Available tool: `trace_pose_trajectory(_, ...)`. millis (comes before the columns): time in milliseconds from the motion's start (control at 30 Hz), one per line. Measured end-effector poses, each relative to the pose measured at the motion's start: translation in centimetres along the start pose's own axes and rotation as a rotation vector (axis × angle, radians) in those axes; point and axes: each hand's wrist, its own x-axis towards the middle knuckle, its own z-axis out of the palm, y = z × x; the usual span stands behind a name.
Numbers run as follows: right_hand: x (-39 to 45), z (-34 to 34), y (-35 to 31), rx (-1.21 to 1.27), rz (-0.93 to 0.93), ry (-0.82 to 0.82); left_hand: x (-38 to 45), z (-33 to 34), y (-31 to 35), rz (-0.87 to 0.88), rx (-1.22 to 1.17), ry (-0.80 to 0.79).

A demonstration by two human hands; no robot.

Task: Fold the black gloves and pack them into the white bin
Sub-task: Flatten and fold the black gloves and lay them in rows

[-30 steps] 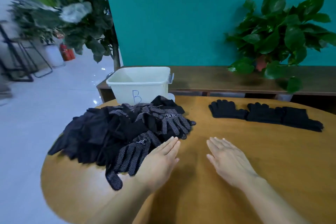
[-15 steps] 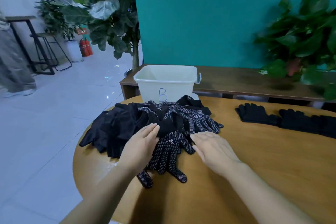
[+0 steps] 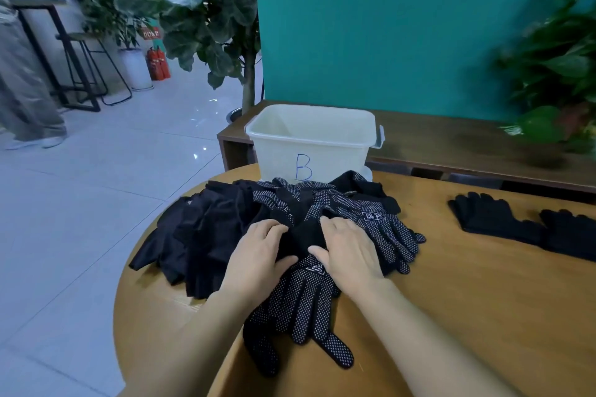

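On the round wooden table (image 3: 451, 316), the left hand (image 3: 258, 255) and right hand (image 3: 350, 251) are both gripping a plain black glove (image 3: 301, 237) atop the glove pile (image 3: 225, 229). Behind it, the white bin (image 3: 309, 142) marked "B" is standing open, with 2 laid-out gloves (image 3: 529, 226) lying well apart to the right.

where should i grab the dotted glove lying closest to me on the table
Probably at its cuff, from above. The dotted glove lies flat, its finger tubes splayed toward you and its logo cuff tucked under the pile between the left hand and right hand. Pinching the cuff there should lift it free.
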Motion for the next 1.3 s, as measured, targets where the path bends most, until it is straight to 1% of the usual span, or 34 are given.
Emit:
trace_pose_trajectory(167, -0.1, 0.6, -0.2, 0.083, 0.081, 0.048, -0.4, 0.2, 0.2, -0.003, -0.07, 0.064)
trace_pose_trajectory(267, -1.1, 0.3, -0.4, 0.15, 0.071, 0.123, -1.0, 0.0, 0.8, 0.001, -0.106, 0.105)
trace_pose_trajectory(333, -1.9, -0.2, -0.5, 0.178, 0.07, 0.145, -1.5, -0.5, 1.5, -0.016, -0.16, 0.134)
trace_pose_trajectory(400, -2.6, -1.2, -0.5, 0.245, 0.088, 0.158, -2.1, -1.4, 2.4, -0.072, -0.297, 0.154)
trace_pose_trajectory(433, -3.0, -1.9, -0.4, 0.303, 0.107, 0.17, -2.3, -2.1, 3.0, -0.119, -0.404, 0.149)
trace_pose_trajectory(500, -3.6, -3.7, -0.2, 0.456, 0.164, 0.173, -2.3, -4.0, 4.4, -0.209, -0.647, 0.144)
trace_pose_trajectory(567, -4.1, -5.5, 0.5, 0.622, 0.201, 0.167, -1.9, -6.0, 5.8, -0.275, -0.836, 0.153)
trace_pose_trajectory(633, -4.7, -7.6, 0.9, 0.751, 0.202, 0.178, -1.5, -8.1, 7.3, -0.282, -0.921, 0.154)
trace_pose_trajectory(700, -5.4, -9.8, 1.1, 0.845, 0.181, 0.188, -1.6, -10.1, 9.0, -0.25, -1.006, 0.141)
trace_pose_trajectory(833, -7.9, -15.0, 1.3, 1.074, 0.134, 0.232, -2.4, -13.9, 12.3, -0.157, -1.094, 0.06)
trace_pose_trajectory(900, -9.0, -17.0, 1.7, 1.138, 0.133, 0.226, -2.5, -15.0, 13.7, -0.12, -1.091, 0.02)
trace_pose_trajectory(1000, -10.2, -18.1, 2.6, 1.061, 0.191, 0.22, -2.6, -15.4, 15.3, -0.173, -1.033, -0.003)
trace_pose_trajectory(1100, -11.5, -19.0, 3.2, 1.026, 0.196, 0.25, -2.7, -15.7, 16.7, -0.209, -1.035, -0.005)
trace_pose_trajectory(1300, -13.6, -20.2, 3.0, 1.13, 0.216, 0.332, -3.2, -16.6, 19.0, -0.169, -1.05, 0.014)
